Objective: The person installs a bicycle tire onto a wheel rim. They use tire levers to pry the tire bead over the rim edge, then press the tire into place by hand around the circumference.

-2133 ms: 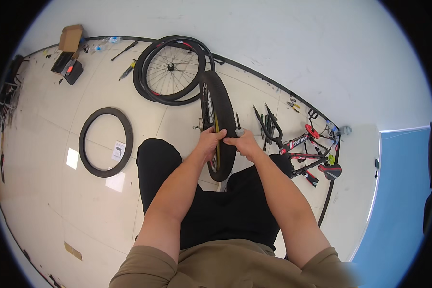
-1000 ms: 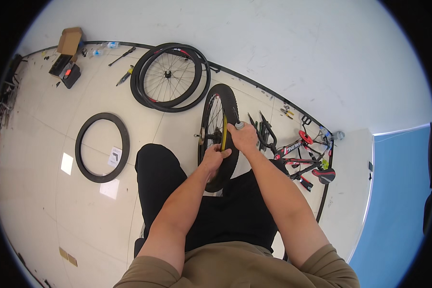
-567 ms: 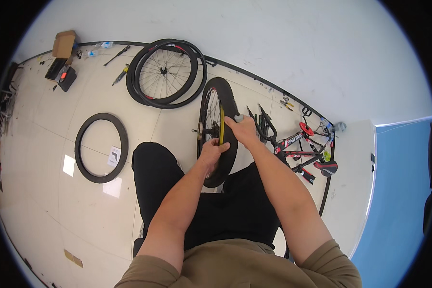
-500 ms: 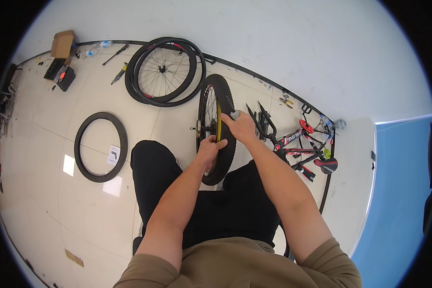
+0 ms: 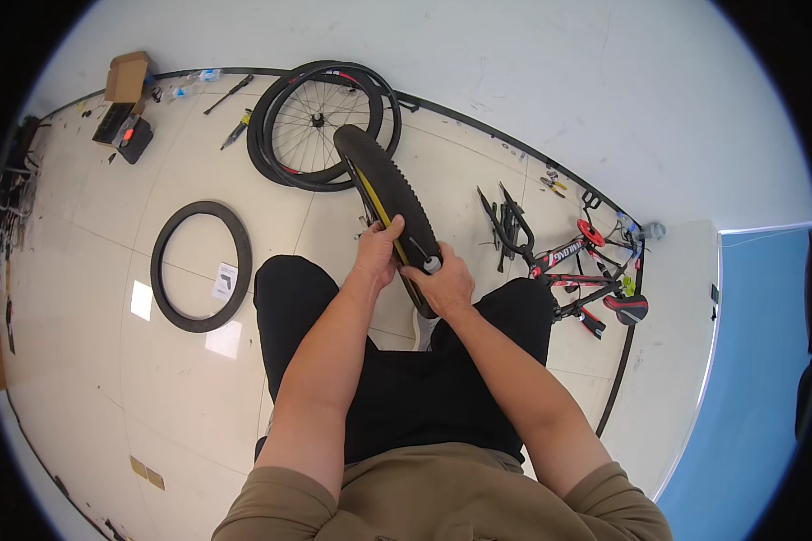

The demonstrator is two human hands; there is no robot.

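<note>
while you sit on the floor, your left hand (image 5: 377, 255) grips the knobby tyre (image 5: 390, 194) of the wheel standing upright between your knees, and your right hand (image 5: 440, 284) is closed over its near edge; a loose tyre (image 5: 199, 266) lies well apart to your left.

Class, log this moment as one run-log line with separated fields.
left hand: grips wheel at rim | right hand: grips tyre tread | wheel: upright between knees | loose tyre: flat on floor, left
</note>
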